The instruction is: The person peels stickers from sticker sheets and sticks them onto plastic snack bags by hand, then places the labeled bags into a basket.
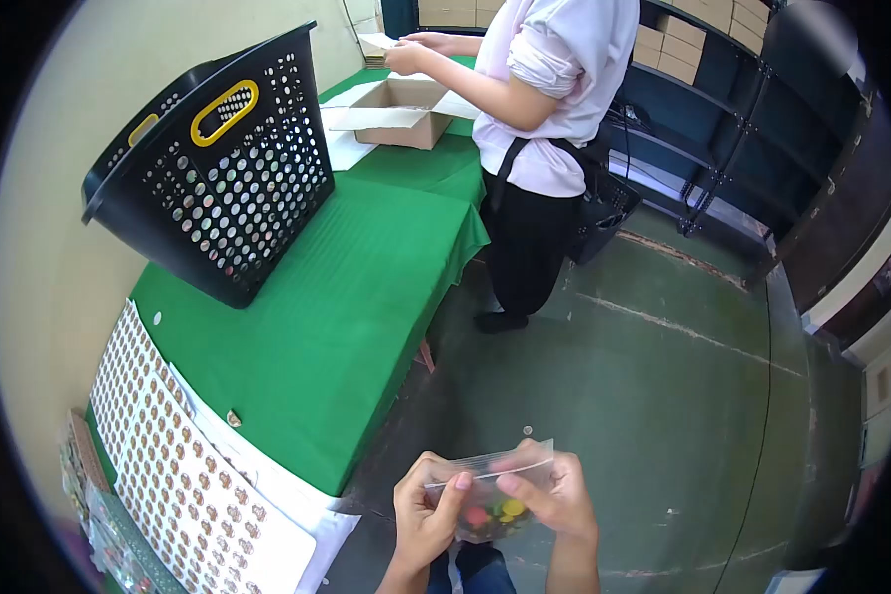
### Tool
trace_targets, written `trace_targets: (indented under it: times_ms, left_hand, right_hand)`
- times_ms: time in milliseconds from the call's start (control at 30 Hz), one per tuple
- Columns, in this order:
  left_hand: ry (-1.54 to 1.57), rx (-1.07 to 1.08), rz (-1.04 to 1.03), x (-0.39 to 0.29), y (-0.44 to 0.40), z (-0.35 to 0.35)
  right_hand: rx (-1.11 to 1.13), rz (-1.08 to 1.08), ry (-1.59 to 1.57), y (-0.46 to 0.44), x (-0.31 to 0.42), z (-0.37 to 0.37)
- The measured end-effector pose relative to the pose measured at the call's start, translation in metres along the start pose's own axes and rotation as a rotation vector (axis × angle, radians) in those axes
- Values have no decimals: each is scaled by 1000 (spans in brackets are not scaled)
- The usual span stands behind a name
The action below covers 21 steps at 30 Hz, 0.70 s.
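A clear zip bag [480,530] with small red, yellow and green pieces inside hangs between my two hands, over the floor beyond the table's front edge. My left hand [428,505] grips the bag's upper left side, thumb on the front. On the upper right side, my right hand [556,495] pinches the plastic near the top edge, its thumb pointing inward. Whether the bag's seal is closed cannot be made out.
A green-covered table [317,337] bears a tall black basket [238,188], sheets of round stickers [188,475] and an open cardboard box [401,129]. Beyond it stands a person [544,129] holding paper. Dark shelves [703,109] line the back.
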State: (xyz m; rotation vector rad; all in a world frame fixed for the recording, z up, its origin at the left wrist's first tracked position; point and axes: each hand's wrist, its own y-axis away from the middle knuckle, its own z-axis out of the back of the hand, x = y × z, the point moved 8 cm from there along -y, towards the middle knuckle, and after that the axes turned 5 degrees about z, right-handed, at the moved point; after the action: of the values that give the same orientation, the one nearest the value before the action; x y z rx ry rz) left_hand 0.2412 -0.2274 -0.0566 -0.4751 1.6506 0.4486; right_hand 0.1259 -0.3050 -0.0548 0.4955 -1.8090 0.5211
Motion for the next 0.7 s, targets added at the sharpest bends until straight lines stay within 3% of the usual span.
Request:
trace_targets:
  times_ms: [67,367,500,567,700]
  left_hand:
    - [-16,-31,-79,-7,-11,-1]
    - [255,50,-127,-37,-97,4]
    - [268,-53,-160,-51,-147,27]
    - [215,-246,-217,-59,-169,49]
    - [358,-426,-232,-60,-204,81]
  right_hand:
    - [59,137,58,-14,12,-3]
    - [16,225,-88,-101,36,-12]
    - [37,122,-45,-157,28,-32]
    - [115,138,-21,-185,21,-44]
    - [316,153,311,-221,11,-68]
